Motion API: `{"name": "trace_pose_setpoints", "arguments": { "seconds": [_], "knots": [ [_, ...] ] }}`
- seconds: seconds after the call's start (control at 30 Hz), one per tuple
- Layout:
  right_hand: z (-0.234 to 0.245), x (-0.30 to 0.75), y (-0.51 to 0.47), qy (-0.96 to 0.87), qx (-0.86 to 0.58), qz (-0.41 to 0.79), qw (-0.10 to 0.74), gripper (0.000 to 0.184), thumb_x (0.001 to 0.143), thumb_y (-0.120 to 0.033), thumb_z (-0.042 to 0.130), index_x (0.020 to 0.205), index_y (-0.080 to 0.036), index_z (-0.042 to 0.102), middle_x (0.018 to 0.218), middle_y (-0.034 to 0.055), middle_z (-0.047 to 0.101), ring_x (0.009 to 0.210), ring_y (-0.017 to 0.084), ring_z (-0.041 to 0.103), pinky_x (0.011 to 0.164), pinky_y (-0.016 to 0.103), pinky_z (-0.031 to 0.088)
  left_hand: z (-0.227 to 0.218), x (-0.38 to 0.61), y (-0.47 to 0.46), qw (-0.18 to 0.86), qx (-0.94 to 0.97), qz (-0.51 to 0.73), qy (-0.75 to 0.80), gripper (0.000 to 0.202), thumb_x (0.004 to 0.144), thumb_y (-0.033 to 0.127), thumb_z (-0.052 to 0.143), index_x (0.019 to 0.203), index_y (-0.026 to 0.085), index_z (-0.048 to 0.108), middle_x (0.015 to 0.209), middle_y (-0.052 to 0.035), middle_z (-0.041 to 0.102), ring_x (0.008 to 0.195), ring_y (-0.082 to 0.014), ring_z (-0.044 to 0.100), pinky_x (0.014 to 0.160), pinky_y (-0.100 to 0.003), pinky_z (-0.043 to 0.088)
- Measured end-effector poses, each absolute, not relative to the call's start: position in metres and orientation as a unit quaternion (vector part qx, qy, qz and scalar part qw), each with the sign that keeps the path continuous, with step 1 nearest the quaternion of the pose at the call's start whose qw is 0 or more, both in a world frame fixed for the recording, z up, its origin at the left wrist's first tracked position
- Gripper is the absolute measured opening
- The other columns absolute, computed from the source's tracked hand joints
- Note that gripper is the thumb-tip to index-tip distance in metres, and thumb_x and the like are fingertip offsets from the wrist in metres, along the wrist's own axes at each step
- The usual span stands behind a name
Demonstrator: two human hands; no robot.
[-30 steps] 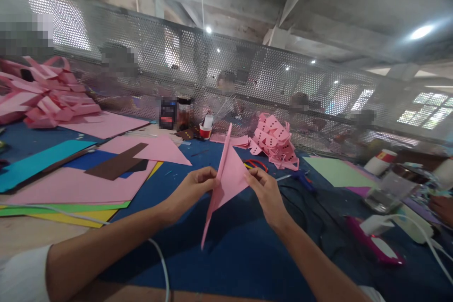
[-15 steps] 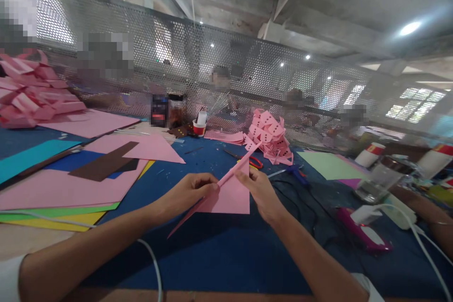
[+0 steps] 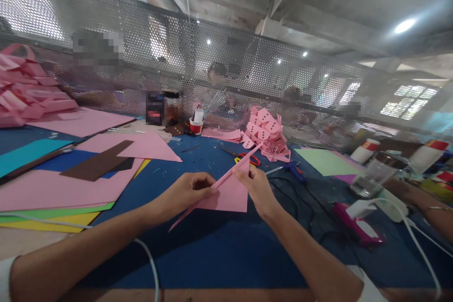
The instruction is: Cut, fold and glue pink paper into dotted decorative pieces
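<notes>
Both my hands hold one folded pink paper triangle just above the blue table cover. My left hand pinches the folded edge near its middle, fingers curled. My right hand pinches the same fold a little higher, thumb and fingers pressed on it. The fold runs as a long diagonal crease from lower left to upper right, and a flap hangs below it.
Large sheets of pink, brown, teal, green and yellow paper lie at the left. A pile of punched pink pieces, red-handled scissors, a red cup, a pink glue gun with cables and another person's arm are nearby. A mesh screen backs the table.
The pink paper stood nearly upright a second ago; it is now tipped down to a low diagonal and folded along its length. Both hands kept their pinch on it.
</notes>
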State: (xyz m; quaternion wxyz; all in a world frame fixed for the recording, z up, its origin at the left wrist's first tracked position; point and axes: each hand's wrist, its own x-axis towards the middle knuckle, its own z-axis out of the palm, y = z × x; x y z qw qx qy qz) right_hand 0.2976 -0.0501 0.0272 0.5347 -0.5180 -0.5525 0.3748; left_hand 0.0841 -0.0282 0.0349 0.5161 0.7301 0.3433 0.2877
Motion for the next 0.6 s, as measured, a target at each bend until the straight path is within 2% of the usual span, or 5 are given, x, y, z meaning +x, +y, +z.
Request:
{"name": "trace_pose_setpoints", "arguments": {
  "seconds": [0.3, 0.6],
  "knots": [
    [0.0275, 0.2976, -0.0504, -0.559, -0.502, 0.392, 0.531, 0.036, 0.077, -0.049, 0.069, 0.071, -0.017, 0.055, 0.064, -0.0025, 0.048, 0.058, 0.011, 0.044, 0.05, 0.022, 0.033, 0.0372, 0.0834, -0.028, 0.487, 0.74, 0.291, 0.362, 0.03, 0.079, 0.044, 0.066, 0.086, 0.016, 0.071, 0.078, -0.0016, 0.069, 0.073, -0.0169, 0.059, 0.065, -0.024, 0.042],
    [0.0283, 0.2994, -0.0489, -0.564, -0.52, 0.358, 0.532, 0.037, 0.078, -0.051, 0.067, 0.07, -0.016, 0.056, 0.063, -0.0026, 0.047, 0.058, 0.011, 0.041, 0.05, 0.022, 0.032, 0.0277, 0.0839, -0.0209, 0.477, 0.731, 0.308, 0.378, 0.033, 0.078, 0.047, 0.067, 0.088, 0.016, 0.072, 0.079, -0.0025, 0.07, 0.073, -0.0178, 0.06, 0.064, -0.025, 0.042]
  ]
}}
